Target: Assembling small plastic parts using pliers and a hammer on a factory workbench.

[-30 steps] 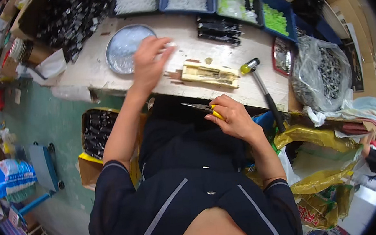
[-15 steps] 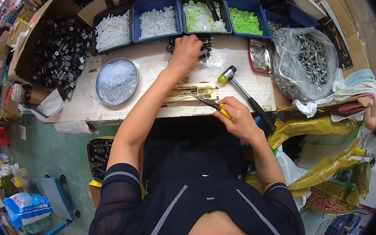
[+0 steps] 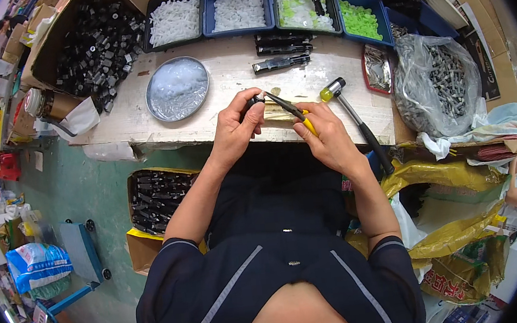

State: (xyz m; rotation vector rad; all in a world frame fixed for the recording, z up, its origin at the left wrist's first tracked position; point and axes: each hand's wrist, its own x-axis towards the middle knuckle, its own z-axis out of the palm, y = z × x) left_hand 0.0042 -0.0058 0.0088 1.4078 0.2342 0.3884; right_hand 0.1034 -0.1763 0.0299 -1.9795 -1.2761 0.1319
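Note:
My left hand [image 3: 237, 127] grips a small black part [image 3: 253, 101] just above the near edge of the wooden workbench [image 3: 230, 76]. My right hand [image 3: 326, 135] holds yellow-handled pliers [image 3: 291, 109], whose dark jaws reach up and left to the top of that part. Both hands meet in front of my chest. A pale block on the bench is partly hidden behind them.
A round metal dish [image 3: 176, 88] lies left on the bench; a hammer [image 3: 355, 120] lies right. Black parts [image 3: 281, 49] lie in the middle. Bins of white [image 3: 237, 9] and green [image 3: 360, 19] pieces line the back. A clear bag [image 3: 436, 86] and box of black parts [image 3: 158, 194] flank me.
My left hand has come back from the black parts at the back of the bench with a small black part. The pliers now touch it in front of me.

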